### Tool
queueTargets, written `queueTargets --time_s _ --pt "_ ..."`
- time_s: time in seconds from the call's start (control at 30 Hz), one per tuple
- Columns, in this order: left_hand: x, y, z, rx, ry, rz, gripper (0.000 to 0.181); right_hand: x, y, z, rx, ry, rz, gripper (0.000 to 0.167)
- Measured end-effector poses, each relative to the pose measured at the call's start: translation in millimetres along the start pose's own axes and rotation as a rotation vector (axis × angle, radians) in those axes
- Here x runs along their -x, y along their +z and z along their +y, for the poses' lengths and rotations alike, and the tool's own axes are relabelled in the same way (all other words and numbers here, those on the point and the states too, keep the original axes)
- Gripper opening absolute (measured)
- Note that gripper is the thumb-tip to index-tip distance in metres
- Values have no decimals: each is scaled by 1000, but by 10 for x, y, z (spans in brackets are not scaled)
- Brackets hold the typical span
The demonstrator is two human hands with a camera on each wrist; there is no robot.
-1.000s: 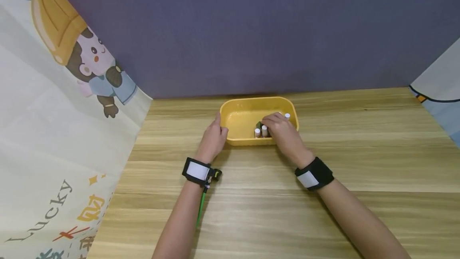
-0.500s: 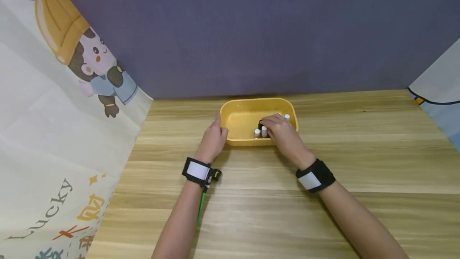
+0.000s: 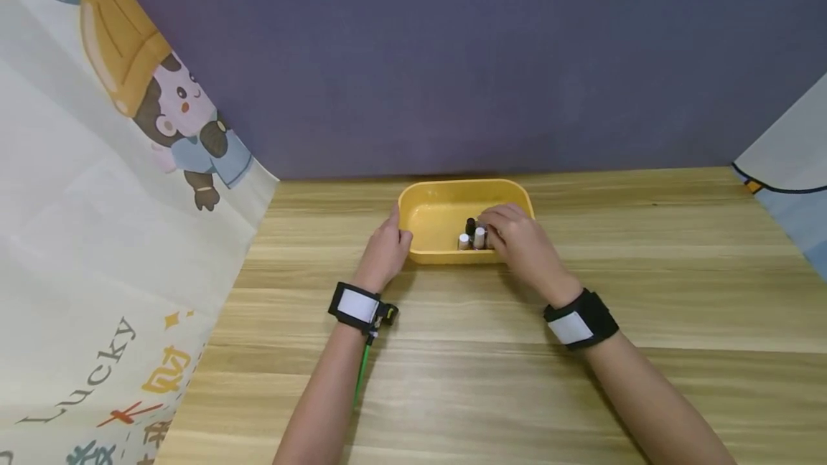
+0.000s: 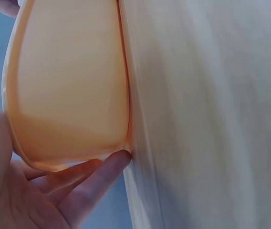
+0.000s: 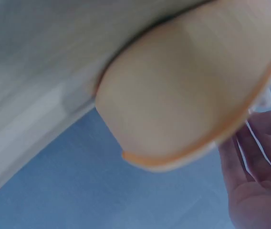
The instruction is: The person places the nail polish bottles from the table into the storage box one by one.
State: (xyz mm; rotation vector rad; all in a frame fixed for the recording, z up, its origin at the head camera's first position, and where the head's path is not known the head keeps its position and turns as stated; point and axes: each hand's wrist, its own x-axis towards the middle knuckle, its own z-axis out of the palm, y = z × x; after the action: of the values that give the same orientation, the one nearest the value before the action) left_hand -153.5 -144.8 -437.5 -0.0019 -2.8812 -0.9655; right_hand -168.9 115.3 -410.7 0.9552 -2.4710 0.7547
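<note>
In the head view a yellow plastic basin (image 3: 439, 257) stands on the table near the back wall. My left hand (image 3: 382, 253) grips its left end, thumb at the rim, fingers against the outside in the left wrist view. Several small bottles, like nail polish bottles, stand in the basin's right half. A white-capped bottle (image 3: 464, 241) and a taller white-capped bottle (image 3: 479, 237) are near the front wall, a black-capped bottle (image 3: 470, 226) just behind. My right hand (image 3: 526, 246) reaches over the front rim, its loosely bent fingers right beside the bottles; their tips are partly hidden.
The wood-grain table (image 3: 452, 364) spreads in front and to both sides. A dark purple-grey wall (image 3: 452, 56) rises directly behind the basin. A printed white curtain (image 3: 84, 221) borders the left side, and another printed cloth (image 3: 795, 156) hangs at the right.
My right hand has drawn slightly right and away from the black-capped bottle, which now stands exposed. The white cap at the right end is hidden behind the hand. My left hand keeps its grip.
</note>
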Motion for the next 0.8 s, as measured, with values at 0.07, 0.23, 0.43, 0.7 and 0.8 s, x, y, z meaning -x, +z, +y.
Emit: queueTargets --time_s 0.07,0.23,0.43,0.7,0.8 --pt "-11 5 -3 14 1 -5 64 -8 -46 6 0 3 6 19" --pt "-22 40 -20 45 -3 -36 65 8 -141 25 16 1 20 20" --pt "-32 91 -37 46 14 -44 65 80 -213 81 60 -3 52 21" --pt "-18 61 -45 -24 45 30 59 128 -284 140 57 29 37 30" --pt "-3 22 -42 -18 50 57 58 151 -344 152 39 73 30 32"
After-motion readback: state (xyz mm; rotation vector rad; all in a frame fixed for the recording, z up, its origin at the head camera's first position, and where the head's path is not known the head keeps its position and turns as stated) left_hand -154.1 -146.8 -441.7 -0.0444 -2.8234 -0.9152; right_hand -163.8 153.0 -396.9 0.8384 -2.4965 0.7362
